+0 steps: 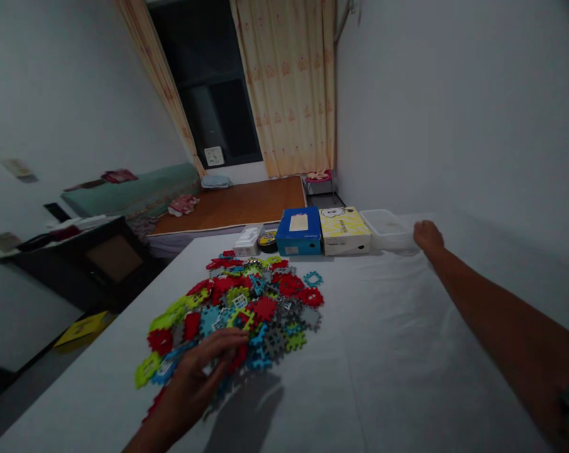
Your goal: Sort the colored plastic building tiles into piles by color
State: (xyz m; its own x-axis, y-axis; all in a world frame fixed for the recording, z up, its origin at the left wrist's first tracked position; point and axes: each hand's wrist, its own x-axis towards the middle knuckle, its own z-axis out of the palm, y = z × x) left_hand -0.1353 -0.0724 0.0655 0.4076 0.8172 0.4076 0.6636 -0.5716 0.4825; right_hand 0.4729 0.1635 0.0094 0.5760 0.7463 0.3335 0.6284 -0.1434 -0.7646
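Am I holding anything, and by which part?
Your right hand seems to hold the tub by its right end; whether your left hand grips a toy piece is unclear.

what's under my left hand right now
Your left hand is over the pile of colored pieces; red ones and blue ones show beside it. Whatever it covers is hidden.

The flat toothed pieces (264, 308) are red, blue, lime-green and grey. One rectangular box (299, 238) is blue; the long fabric curtain (289, 88) is cream with orange motifs.
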